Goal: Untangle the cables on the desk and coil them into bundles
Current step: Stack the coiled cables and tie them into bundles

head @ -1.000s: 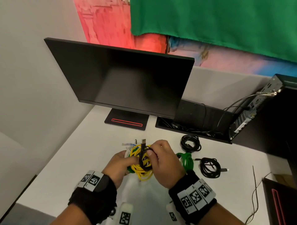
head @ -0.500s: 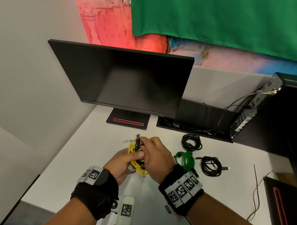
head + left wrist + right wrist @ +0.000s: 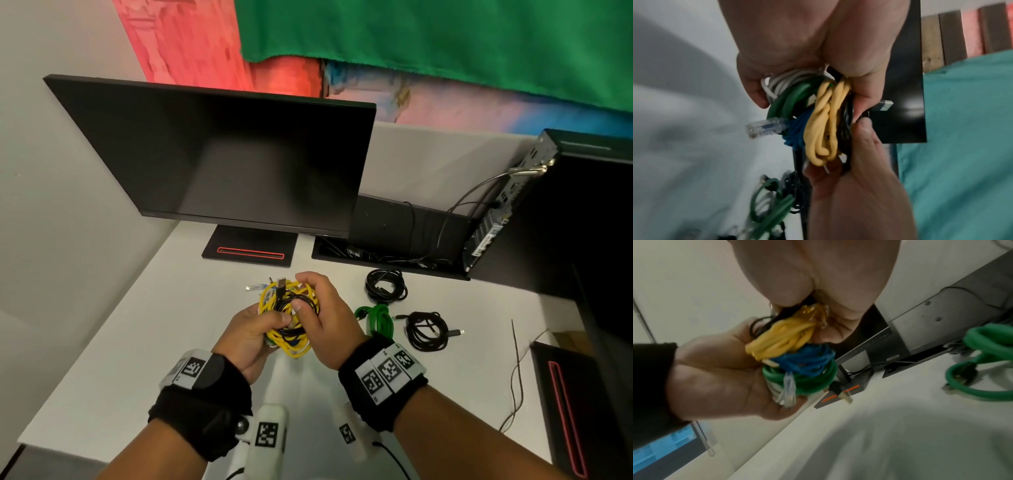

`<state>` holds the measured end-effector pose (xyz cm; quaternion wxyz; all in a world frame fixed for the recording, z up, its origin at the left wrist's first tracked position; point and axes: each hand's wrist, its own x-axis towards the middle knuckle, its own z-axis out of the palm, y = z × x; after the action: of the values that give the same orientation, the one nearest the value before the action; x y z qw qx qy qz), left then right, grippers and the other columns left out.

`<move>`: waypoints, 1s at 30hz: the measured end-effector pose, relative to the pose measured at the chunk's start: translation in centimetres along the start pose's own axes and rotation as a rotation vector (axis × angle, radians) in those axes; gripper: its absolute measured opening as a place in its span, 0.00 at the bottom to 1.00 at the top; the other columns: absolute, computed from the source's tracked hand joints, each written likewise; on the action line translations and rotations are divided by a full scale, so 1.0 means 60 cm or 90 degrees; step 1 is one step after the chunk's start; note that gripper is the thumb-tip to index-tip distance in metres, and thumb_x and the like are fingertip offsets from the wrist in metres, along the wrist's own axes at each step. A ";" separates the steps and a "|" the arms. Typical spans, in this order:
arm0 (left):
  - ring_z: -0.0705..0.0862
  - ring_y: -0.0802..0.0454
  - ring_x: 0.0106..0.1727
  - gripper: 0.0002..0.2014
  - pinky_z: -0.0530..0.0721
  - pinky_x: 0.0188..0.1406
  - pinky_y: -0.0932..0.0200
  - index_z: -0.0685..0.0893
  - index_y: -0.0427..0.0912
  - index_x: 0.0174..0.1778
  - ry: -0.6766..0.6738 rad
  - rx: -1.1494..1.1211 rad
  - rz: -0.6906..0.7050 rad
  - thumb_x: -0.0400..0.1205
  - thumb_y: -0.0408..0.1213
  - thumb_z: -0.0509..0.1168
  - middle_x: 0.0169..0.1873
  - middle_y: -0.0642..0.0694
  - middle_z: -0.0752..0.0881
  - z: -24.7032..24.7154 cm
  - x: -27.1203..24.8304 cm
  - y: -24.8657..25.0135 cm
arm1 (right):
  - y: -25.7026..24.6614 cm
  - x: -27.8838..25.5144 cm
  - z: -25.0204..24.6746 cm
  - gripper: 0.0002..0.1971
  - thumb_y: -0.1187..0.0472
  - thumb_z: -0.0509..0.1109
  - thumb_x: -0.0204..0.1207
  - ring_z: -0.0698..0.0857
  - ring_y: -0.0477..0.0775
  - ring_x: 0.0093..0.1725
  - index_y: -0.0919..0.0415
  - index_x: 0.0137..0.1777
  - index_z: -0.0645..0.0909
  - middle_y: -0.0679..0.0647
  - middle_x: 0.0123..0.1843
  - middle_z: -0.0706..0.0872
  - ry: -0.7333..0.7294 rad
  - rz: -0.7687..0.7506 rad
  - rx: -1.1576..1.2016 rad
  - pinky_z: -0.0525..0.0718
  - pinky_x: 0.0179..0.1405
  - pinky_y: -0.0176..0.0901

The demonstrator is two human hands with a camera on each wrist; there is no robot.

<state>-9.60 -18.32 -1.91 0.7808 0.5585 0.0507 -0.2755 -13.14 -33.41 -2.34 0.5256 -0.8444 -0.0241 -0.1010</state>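
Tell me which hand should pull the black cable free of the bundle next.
Right, probably. The right hand already has its thumb and fingers on the black cable atop the bundle, while the left hand grips that bundle from below, steadying it.

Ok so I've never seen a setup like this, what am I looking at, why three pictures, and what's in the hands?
No machine here: a person wears one camera on the head and one on each wrist, so you get three views of one moment. The head view looks down at a white desk with a monitor. The wrist views look along each hand at close range.

The left hand and right hand together grip a tangle of yellow, black, blue, green and white cables. A USB plug sticks out of its top.

On the desk to the right lie three coiled bundles: a green cable and two black ones, the far coil and the near coil.
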 end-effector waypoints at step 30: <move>0.89 0.43 0.34 0.10 0.86 0.39 0.54 0.88 0.31 0.45 0.167 0.279 -0.051 0.68 0.24 0.72 0.39 0.33 0.91 -0.020 0.033 -0.080 | 0.211 -0.284 -0.302 0.19 0.60 0.75 0.76 0.82 0.50 0.46 0.38 0.30 0.75 0.45 0.44 0.78 -0.089 0.477 -0.481 0.77 0.43 0.40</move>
<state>-9.97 -19.08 -7.17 0.6167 0.7425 0.1125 -0.2360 -30.57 -54.09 -9.11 0.1825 -0.9300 0.2822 0.1487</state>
